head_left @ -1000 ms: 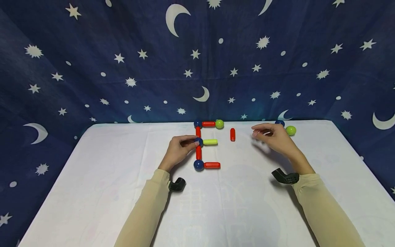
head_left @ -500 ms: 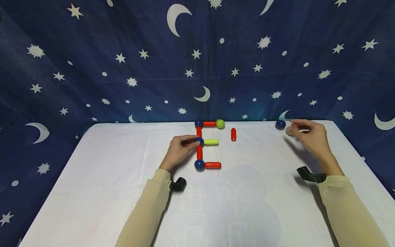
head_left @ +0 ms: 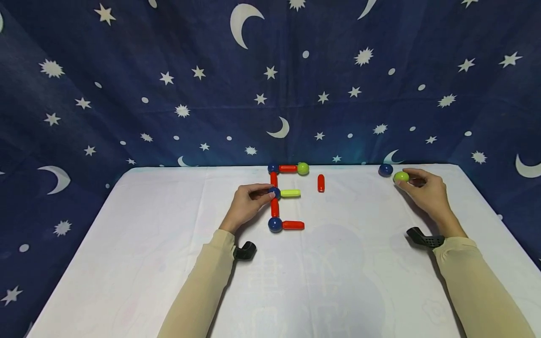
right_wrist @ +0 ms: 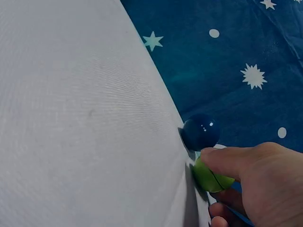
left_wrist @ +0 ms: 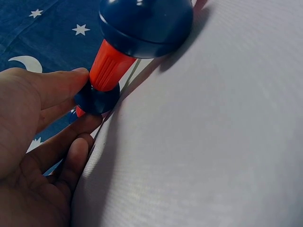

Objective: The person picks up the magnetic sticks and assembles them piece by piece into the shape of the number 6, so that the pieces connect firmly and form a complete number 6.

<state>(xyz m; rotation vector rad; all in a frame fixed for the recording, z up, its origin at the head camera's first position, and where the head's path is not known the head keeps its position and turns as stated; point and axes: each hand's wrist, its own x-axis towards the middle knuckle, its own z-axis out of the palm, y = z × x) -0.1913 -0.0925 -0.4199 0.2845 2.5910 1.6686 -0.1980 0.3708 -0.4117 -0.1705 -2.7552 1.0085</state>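
Note:
Red and yellow-green rods joined by blue balls form an E-like shape on the white table. My left hand point(head_left: 249, 203) pinches its middle blue ball point(left_wrist: 97, 100), from which a yellow-green rod point(head_left: 290, 193) points right. The lower blue ball point(head_left: 275, 225) carries a red rod point(head_left: 293, 225); the top red rod point(head_left: 288, 168) ends in a green ball point(head_left: 303, 169). At the back right, my right hand point(head_left: 428, 195) holds a loose green ball point(right_wrist: 212, 176) between thumb and fingers. A loose blue ball point(right_wrist: 201, 132) sits just beside it.
A single red rod point(head_left: 321, 183) lies right of the joined shape. The white tablecloth point(head_left: 338, 281) ends at the back against a dark blue curtain point(head_left: 203, 84) with stars and moons. Each wrist wears a black camera mount point(head_left: 426, 238).
My right hand has moved right, from beyond the loose red rod to the loose green ball, and has taken hold of it. The left hand stays on the middle blue ball.

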